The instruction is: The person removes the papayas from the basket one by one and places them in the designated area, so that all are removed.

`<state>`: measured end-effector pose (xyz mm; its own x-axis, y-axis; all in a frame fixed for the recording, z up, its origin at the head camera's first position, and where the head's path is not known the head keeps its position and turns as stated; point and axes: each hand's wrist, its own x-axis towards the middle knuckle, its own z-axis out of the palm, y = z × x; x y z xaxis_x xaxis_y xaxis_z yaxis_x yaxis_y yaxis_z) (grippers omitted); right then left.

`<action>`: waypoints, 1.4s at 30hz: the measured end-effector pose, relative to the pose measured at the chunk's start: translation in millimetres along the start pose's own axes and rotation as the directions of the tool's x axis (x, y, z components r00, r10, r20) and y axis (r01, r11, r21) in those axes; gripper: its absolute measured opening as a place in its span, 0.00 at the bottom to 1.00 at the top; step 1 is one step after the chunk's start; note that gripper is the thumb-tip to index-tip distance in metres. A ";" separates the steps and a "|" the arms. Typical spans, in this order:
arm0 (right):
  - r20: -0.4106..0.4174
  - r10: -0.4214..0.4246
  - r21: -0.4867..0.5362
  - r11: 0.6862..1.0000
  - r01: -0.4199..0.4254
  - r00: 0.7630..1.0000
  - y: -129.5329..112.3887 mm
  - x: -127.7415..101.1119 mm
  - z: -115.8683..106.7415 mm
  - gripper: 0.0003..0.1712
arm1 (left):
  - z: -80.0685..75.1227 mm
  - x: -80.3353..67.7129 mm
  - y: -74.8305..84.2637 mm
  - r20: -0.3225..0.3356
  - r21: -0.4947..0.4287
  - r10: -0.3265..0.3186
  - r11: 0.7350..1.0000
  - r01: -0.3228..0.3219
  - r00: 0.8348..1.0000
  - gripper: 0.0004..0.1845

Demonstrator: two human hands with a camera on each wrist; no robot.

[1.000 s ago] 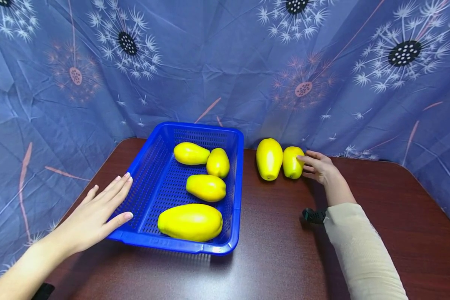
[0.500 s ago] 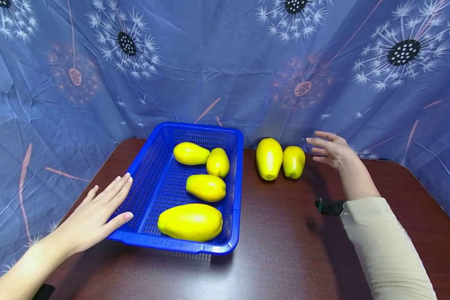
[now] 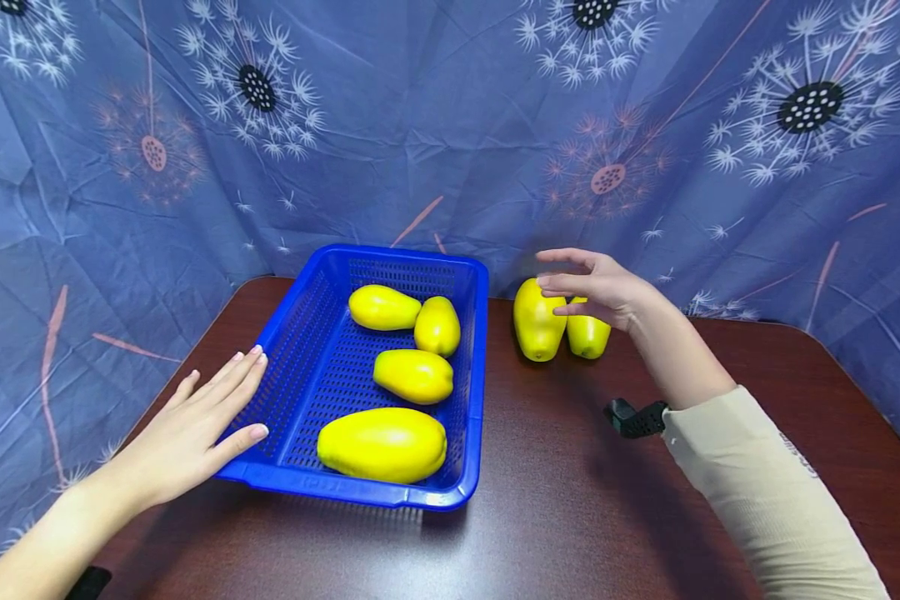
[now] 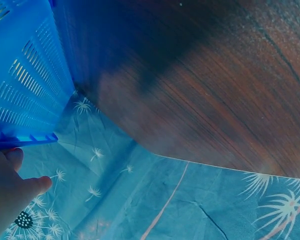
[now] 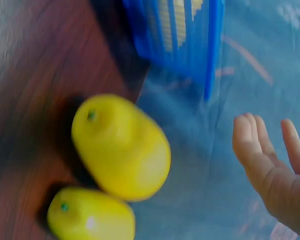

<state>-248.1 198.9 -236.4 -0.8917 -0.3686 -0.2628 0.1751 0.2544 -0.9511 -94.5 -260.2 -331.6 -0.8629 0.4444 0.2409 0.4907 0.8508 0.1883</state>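
My left hand (image 3: 187,437) rests on the left rim of a blue perforated plastic basket (image 3: 482,367), its fingers straight. Inside the basket lie several yellow papayas; the largest papaya (image 3: 382,446) is at the near end. To the right of the basket, two more stand side by side on the table: a larger papaya (image 3: 538,333) and a smaller papaya (image 3: 588,338). Above them hovers my right hand (image 3: 607,287), fingers spread and holding nothing, partly hiding both from the head camera. In the right wrist view, the hand (image 5: 275,175) is apart from the larger papaya (image 5: 122,150).
The dark wooden table (image 3: 547,500) extends in front and to the right. A blue dandelion-patterned cloth (image 3: 450,125) hangs behind it and along the sides. A black wrist mount (image 3: 636,418) sticks out from the right sleeve (image 3: 765,483).
My right hand drew back to the right from the smaller papaya, then swung left over the larger one. The left hand, basket and papayas have stayed in place.
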 end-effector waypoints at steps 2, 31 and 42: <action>0.053 -0.014 -0.039 0.999 0.016 0.998 -1.7 1.8 13.0 0.34 | 0.2 0.2 0.0 0.002 -0.002 -0.001 1.000 0.001 1.000 0.39; 0.518 0.053 -0.340 0.928 0.149 0.854 24.8 17.2 167.8 0.34 | -2.6 -0.2 3.0 0.016 -0.018 -0.017 1.000 0.017 1.000 0.38; 0.556 0.018 -0.471 0.830 0.298 0.831 32.5 17.0 186.9 0.36 | -2.4 -0.7 3.3 0.005 -0.019 -0.009 1.000 0.009 1.000 0.38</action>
<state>-179.6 33.7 -302.2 -0.5056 -0.7990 -0.3256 -0.3167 0.5229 -0.7914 -92.0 -258.4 -328.9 -0.8679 0.4381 0.2339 0.4850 0.8492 0.2089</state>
